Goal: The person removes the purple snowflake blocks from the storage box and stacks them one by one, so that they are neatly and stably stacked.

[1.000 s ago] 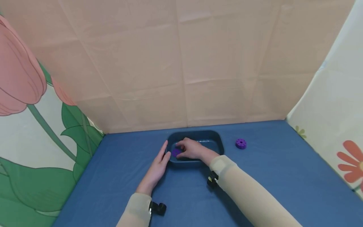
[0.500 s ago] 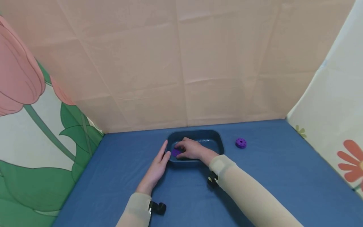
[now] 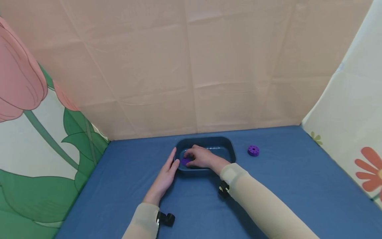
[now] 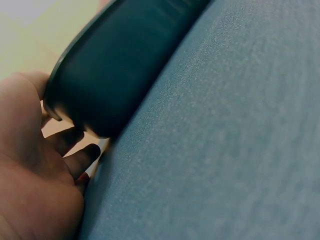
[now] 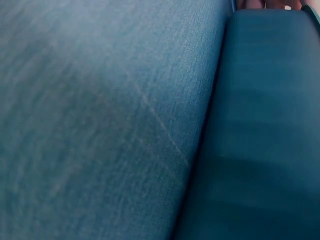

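Observation:
A dark blue rectangular tray (image 3: 221, 141) stands near the back of the table. Inside its left end, my right hand (image 3: 203, 157) pinches a purple disc (image 3: 185, 161) between thumb and fingers; the hand covers part of the disc. My left hand (image 3: 164, 177) lies along the outside of the tray's left end, fingers straight and thumb near the front corner. In the left wrist view, the fingers of the left hand (image 4: 40, 160) touch the tray's end wall (image 4: 100, 85). The right wrist view shows mainly the tray's long outer side (image 5: 260, 125), not what the right hand holds.
Another purple disc (image 3: 253, 151), round with a ring of small dark holes, lies on the blue cloth (image 3: 283, 186) right of the tray. A beige backdrop (image 3: 191, 83) rises behind the table. Flower-printed panels flank it on both sides.
Both hands, the tray and the disc on the cloth keep their places. The disc under my right hand shifts only very slightly, if at all.

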`<act>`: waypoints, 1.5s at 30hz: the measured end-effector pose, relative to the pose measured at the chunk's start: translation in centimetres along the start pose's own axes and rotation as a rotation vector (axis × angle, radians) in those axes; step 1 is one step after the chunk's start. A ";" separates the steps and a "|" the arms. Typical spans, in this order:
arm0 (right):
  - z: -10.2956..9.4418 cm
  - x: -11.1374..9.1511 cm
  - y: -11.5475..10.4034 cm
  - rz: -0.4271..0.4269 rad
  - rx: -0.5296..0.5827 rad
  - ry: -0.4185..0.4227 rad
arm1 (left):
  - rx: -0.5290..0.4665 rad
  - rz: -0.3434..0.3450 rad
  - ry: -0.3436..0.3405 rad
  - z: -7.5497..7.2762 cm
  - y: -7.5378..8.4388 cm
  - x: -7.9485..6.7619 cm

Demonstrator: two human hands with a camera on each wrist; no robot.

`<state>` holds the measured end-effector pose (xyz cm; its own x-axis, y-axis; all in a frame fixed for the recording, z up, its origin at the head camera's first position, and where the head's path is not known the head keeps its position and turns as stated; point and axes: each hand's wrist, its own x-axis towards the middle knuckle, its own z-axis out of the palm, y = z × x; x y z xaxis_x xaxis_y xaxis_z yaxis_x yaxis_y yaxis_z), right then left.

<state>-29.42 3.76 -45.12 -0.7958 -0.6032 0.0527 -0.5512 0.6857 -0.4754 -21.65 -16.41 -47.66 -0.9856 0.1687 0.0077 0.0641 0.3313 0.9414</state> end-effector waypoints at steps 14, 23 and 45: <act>-0.1 0.1 0.0 0.011 0.051 0.025 | 0.010 0.012 0.002 0.1 -0.1 0.2; -0.1 0.2 0.0 0.035 0.070 0.034 | -0.002 0.024 0.002 0.0 -0.3 0.3; 0.3 0.6 -0.2 0.079 0.011 0.030 | 0.004 0.014 0.017 -0.2 -0.6 0.2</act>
<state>-29.66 3.13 -45.23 -0.8442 -0.5345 0.0410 -0.4836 0.7264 -0.4884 -21.93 -16.74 -48.13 -0.9871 0.1578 0.0270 0.0789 0.3323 0.9399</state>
